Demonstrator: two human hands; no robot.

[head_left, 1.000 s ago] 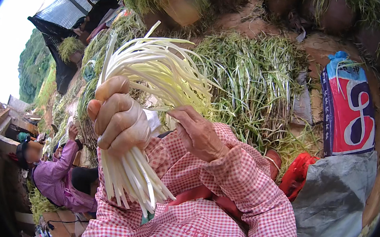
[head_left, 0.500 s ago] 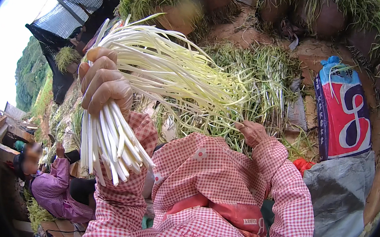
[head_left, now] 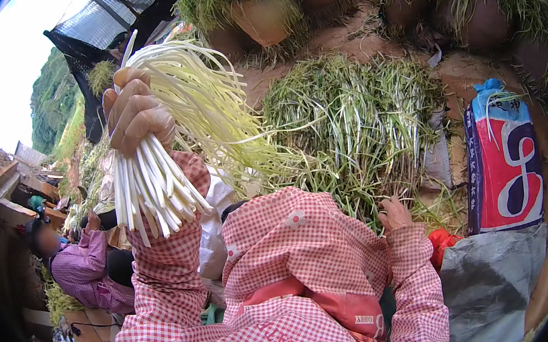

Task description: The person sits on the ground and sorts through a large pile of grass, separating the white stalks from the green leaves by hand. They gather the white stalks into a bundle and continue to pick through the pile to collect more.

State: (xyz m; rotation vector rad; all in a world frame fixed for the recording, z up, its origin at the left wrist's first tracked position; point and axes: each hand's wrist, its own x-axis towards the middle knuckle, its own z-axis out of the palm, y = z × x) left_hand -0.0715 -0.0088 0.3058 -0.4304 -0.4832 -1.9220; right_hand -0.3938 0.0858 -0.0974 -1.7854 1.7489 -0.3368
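Note:
My left hand (head_left: 135, 113), in a thin see-through glove, is raised and closed around a bunch of blanched chives (head_left: 154, 184). Thick white stem ends point down below the fist. Long yellow-green leaves fan out from its top toward the right. My right hand (head_left: 394, 216) looks bare and is low at the near right edge of a spread pile of chives (head_left: 354, 119), its fingers loosely apart with nothing visible in them. Green leaves and white stems lie tangled in that pile.
A red and purple sack with a blue top (head_left: 504, 170) stands at the right, above a grey plastic sheet (head_left: 490, 290). Bundles of greens (head_left: 239, 5) line the back. A person in a purple checked shirt (head_left: 90, 268) sits at the left. A checked apron (head_left: 306, 242) covers my lap.
My right hand has left the leaf tips and moved right and nearer to me. My left hand has shifted slightly left with the bunch, whose leaves now hang more loosely.

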